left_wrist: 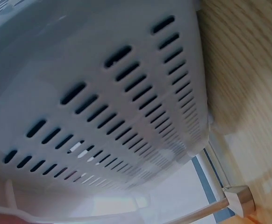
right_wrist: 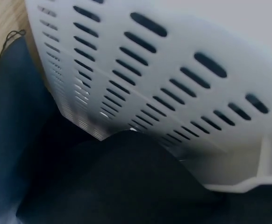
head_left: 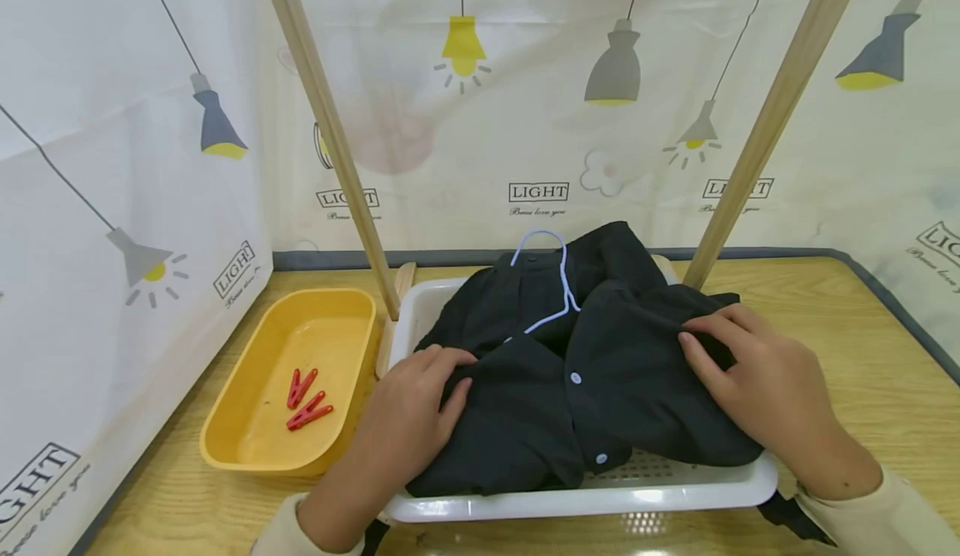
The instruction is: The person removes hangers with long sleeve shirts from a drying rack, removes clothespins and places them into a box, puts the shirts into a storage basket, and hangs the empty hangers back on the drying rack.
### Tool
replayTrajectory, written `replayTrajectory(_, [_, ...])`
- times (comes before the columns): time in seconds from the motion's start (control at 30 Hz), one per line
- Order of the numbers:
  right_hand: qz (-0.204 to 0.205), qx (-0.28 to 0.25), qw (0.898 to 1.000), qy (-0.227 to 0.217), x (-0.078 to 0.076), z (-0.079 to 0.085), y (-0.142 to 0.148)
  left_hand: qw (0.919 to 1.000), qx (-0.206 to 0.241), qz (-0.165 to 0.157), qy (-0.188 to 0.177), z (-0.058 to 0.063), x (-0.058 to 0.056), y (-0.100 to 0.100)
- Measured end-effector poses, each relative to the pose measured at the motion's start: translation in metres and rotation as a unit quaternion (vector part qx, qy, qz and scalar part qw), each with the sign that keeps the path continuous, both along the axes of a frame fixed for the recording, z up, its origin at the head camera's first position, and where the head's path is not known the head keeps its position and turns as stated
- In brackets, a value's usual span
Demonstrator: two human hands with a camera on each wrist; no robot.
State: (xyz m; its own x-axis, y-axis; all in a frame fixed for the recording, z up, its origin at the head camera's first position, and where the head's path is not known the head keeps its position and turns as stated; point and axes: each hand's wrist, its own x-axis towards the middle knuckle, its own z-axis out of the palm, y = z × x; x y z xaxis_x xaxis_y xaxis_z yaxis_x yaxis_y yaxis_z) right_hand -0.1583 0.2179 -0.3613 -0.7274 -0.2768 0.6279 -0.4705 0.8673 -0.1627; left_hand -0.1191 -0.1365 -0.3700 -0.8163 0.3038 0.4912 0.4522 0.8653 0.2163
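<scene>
A black button-up shirt (head_left: 510, 414) lies bunched over a white perforated basket (head_left: 570, 502), its pale buttons showing down the middle. On the shirt, a pale blue hanger (head_left: 564, 277) has its hook by the collar; cloth hides its lower part. My left hand (head_left: 408, 410) pinches the left part of the shirt between thumb and fingers, near the basket's left side. Over on the right, my right hand (head_left: 772, 377) pinches the other side of the shirt. Both wrist views look at the basket's slotted wall (left_wrist: 126, 93), and black cloth (right_wrist: 126, 182) hangs beside it in the right one.
Left of the basket stands a yellow tray (head_left: 360, 348) with two red clothespins (head_left: 309, 413) in it. Wooden posts (head_left: 333, 131) of a frame rise on both sides behind the basket. A printed cloth backdrop (head_left: 480, 147) closes off the back and sides of the wooden table (head_left: 840, 323).
</scene>
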Motion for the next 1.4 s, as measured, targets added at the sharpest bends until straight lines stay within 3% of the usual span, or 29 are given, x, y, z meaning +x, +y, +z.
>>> replayTrajectory(0.17, [0.017,-0.007,0.999,0.042,0.0,0.001,0.001,0.9996,0.0,-0.005,0.029,-0.001,0.0,-0.001])
replayTrajectory(0.4, [0.073,-0.06,0.993,0.073,-0.005,-0.002,-0.002,0.9988,0.008,-0.016,0.046,-0.001,0.0,-0.002])
replayTrajectory(0.63, [0.059,-0.059,0.994,0.063,-0.002,-0.007,-0.001,0.9988,0.033,-0.034,0.01,0.001,0.003,-0.002])
replayTrajectory(0.9, [0.06,-0.063,0.991,0.1,-0.005,-0.011,-0.002,0.9963,0.06,-0.057,-0.024,0.002,0.004,-0.003])
replayTrajectory(1.2, [0.06,-0.062,0.991,0.103,-0.003,-0.01,-0.003,0.9931,0.034,-0.067,-0.09,0.003,0.001,-0.004])
replayTrajectory(1.4, [0.052,-0.041,0.993,0.097,-0.002,-0.009,-0.001,0.9908,0.015,-0.07,-0.115,0.003,0.001,-0.005])
